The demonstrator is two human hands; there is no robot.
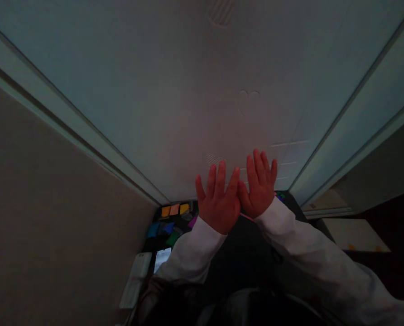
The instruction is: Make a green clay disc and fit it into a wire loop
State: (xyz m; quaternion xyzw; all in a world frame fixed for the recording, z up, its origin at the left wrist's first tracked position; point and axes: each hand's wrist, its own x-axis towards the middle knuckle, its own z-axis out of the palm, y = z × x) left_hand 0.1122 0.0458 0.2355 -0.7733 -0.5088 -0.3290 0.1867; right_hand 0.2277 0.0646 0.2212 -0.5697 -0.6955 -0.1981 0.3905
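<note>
Both sleeves (192, 253) are plain white. The panel (127, 104) is muted bluish grey, with a heart outline (255, 93) and patches of parallel stripes (222, 12). Small pieces (165, 211) show orange, peach, yellow, blue, green and magenta against a black surface (242, 249); the wall (52, 203) is greyish brown.

The left arm (191, 253) reaches inward from the near left and the right arm (310, 258) slants in from the near right, both sleeved to the wrist. The left hand (219, 201) and right hand (259, 188) lie flat, backs showing, with fingers stretched toward the far side and spread. The right thumb (243, 194) meets the left hand's right edge.
</note>
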